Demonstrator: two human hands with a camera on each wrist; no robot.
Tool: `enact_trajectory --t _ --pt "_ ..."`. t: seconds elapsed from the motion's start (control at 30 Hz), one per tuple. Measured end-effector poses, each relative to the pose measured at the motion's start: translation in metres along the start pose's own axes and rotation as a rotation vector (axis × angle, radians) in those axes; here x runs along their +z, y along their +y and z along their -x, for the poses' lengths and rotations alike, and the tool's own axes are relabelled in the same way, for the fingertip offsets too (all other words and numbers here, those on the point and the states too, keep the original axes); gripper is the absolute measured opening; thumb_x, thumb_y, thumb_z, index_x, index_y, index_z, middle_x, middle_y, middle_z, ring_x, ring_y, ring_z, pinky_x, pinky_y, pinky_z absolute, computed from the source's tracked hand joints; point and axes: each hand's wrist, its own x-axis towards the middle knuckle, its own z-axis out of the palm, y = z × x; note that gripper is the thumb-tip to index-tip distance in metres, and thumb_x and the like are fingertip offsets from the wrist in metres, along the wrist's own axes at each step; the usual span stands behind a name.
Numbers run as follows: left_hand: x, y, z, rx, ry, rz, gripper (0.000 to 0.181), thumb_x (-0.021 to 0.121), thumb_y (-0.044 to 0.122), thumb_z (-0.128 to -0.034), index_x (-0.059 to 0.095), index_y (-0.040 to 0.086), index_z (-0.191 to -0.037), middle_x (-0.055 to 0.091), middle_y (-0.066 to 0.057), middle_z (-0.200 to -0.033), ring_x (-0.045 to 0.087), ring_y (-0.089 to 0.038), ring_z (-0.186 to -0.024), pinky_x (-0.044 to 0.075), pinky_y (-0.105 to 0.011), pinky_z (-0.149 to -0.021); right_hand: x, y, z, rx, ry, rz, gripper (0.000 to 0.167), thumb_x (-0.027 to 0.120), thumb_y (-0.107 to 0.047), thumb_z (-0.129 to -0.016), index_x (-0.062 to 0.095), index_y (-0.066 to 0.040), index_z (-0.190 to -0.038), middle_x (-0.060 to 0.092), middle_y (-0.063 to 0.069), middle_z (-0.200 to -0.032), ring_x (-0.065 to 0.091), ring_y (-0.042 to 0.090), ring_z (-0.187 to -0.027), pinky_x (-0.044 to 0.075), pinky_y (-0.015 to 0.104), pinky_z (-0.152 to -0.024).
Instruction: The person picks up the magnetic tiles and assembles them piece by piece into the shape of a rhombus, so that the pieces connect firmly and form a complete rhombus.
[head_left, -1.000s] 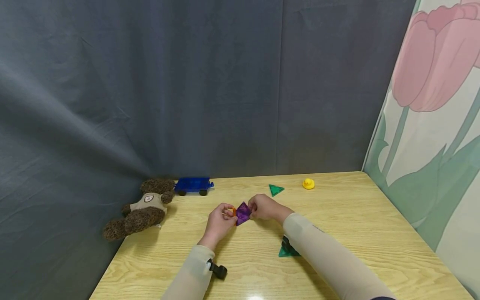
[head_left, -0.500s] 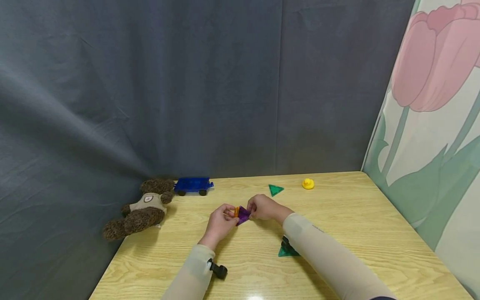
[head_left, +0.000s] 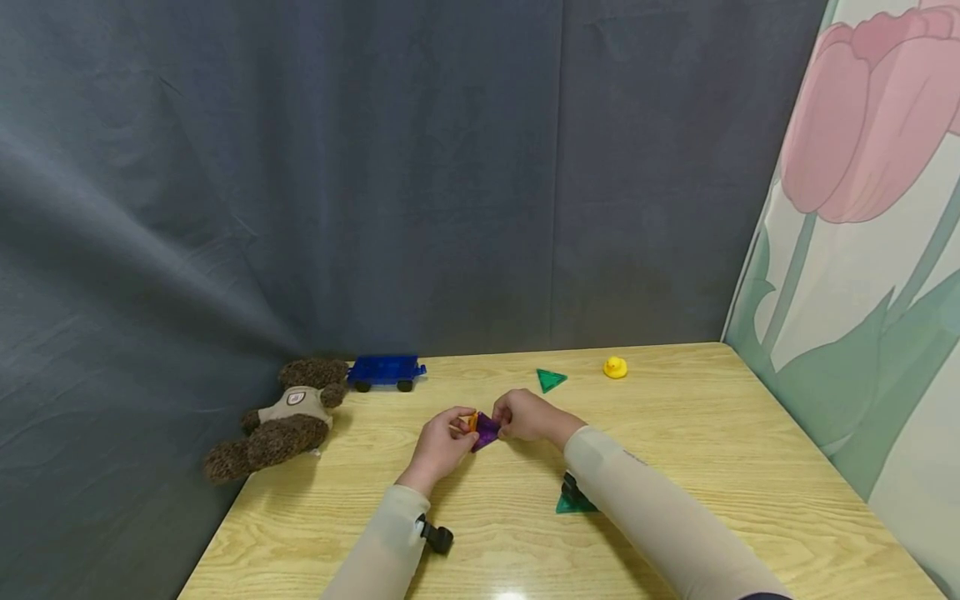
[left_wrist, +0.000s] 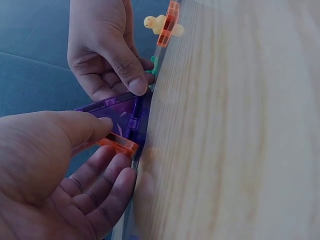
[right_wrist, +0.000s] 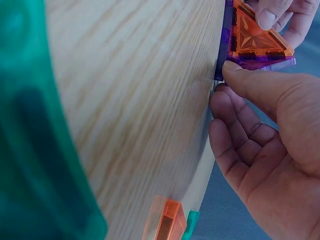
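Note:
Near the middle of the table, my left hand and right hand meet at a small group of translucent triangular magnetic tiles. Thumb and fingers of the left hand pinch the orange tile, which stands against the purple tiles. At the other end, the right hand pinches a corner of the purple tiles close to the tabletop. Orange and purple edges touch in both wrist views. Fingers partly cover the group, so how every edge joins cannot be told.
A green triangular tile and a yellow rubber duck lie toward the back. Another green tile lies beside the right forearm. At back left are a blue wheeled toy car and a brown teddy bear.
The purple piece has tipped lower between the hands, and more of the orange tile shows behind it. Both hands have hardly shifted.

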Motion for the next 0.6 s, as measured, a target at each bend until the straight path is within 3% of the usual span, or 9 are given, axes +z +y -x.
enact_trajectory --t 0.27,0.6 --pt "-0.001 0.001 0.000 0.012 -0.007 -0.016 0.037 0.078 0.010 -0.0958 0.070 0.013 -0.132 0.066 -0.002 -0.099 0.065 -0.014 -0.085 0.058 -0.030 -0.072 0.000 0.002 0.001 0.007 -0.002 -0.003 0.013 0.082 -0.001 -0.089 0.076 -0.013 -0.093 0.065 -0.005 -0.077 0.058 0.013 -0.072 0.051 0.030 -0.067" --pt "-0.005 0.000 0.002 -0.002 0.008 0.002 0.035 0.079 0.011 -0.0950 0.070 0.011 -0.128 0.066 -0.002 -0.099 0.066 -0.016 -0.085 0.059 -0.032 -0.074 -0.008 -0.001 0.017 -0.028 0.033 -0.001 0.011 0.082 -0.005 -0.091 0.076 -0.012 -0.098 0.069 -0.006 -0.088 0.063 0.012 -0.081 0.057 0.035 -0.078"
